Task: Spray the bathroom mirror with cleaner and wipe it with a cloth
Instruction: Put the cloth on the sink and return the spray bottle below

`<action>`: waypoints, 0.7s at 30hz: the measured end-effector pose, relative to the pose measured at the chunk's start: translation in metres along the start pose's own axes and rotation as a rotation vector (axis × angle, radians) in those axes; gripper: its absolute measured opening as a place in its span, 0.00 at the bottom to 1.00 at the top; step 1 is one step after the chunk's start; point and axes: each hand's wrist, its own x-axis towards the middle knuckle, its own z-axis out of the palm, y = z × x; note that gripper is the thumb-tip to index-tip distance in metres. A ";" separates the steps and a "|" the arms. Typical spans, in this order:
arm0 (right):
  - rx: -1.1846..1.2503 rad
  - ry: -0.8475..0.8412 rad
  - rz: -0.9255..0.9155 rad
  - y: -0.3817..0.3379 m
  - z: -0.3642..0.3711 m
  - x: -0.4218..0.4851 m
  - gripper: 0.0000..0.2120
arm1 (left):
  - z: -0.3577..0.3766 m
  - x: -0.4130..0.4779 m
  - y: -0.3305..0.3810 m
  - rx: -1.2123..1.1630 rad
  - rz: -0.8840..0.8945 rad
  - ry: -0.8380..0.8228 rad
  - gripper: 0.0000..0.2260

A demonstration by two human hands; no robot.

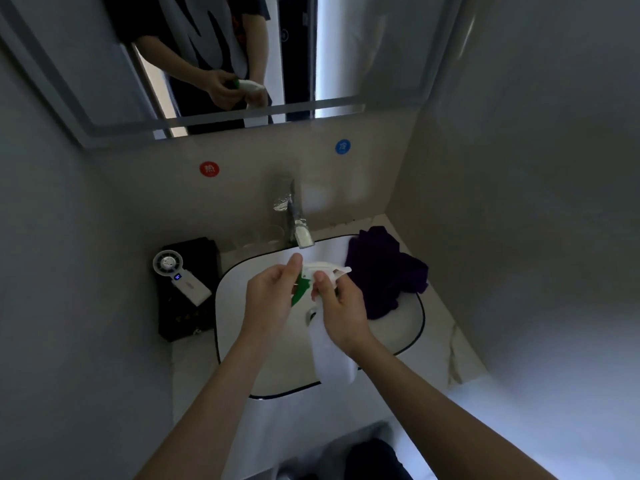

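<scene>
Over the white sink (239,282) I hold a white spray bottle (334,362) with a white and green trigger head (323,270). My right hand (341,311) grips the bottle's neck, and the bottle hangs down below it. My left hand (272,294) pinches the green part of the spray head. A dark purple cloth (384,271) lies crumpled on the sink's right rim, apart from both hands. The mirror (207,64) hangs on the wall above and reflects my hands with the bottle.
A chrome tap (294,216) juts out over the basin behind my hands. To the left a small white hand-held fan (180,277) lies on a black box (188,289). Red (209,169) and blue (343,147) round stickers mark the wall. Walls close in on both sides.
</scene>
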 end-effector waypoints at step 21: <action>0.256 0.093 0.113 0.019 -0.131 -0.075 0.14 | 0.118 -0.095 0.009 0.193 0.159 0.023 0.14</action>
